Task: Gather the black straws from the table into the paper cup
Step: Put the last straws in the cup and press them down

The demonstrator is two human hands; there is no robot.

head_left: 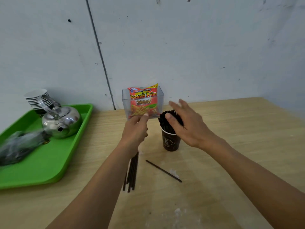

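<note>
A dark brown paper cup point(170, 143) stands on the wooden table, packed with upright black straws point(165, 120). My right hand point(186, 124) has straight fingers and lies against the right side of those straws, its thumb touching their tops. Left of the cup, my left hand point(136, 129) curls its fingers round a bundle of several black straws point(132, 172) that runs down below my wrist toward me. One loose black straw point(163, 171) lies slanted on the table in front of the cup.
A clear plastic box point(160, 100) with a red French fries packet point(143, 101) stands at the wall behind the cup. A green tray point(49, 162) at the left holds a steel kettle point(61, 121), stacked cups point(35, 98) and a plastic bag point(19, 146).
</note>
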